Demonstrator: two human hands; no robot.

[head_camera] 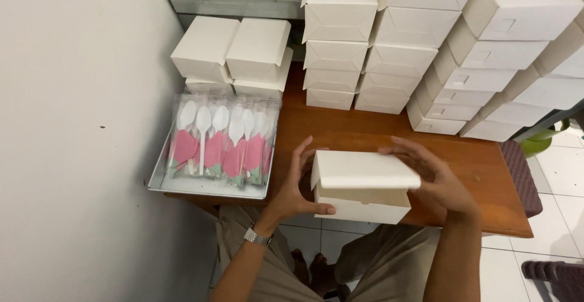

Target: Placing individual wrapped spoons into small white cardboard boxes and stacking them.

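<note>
Both hands grasp a white box over the desk: left hand at 9 o'clock, right hand at 3 o'clock pressing the lid; even pressure should shut it squarely.

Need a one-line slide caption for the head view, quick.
Both hands, left and right, hold a white box at the table edge, beside a tray of wrapped spoons and stacked boxes.
</note>
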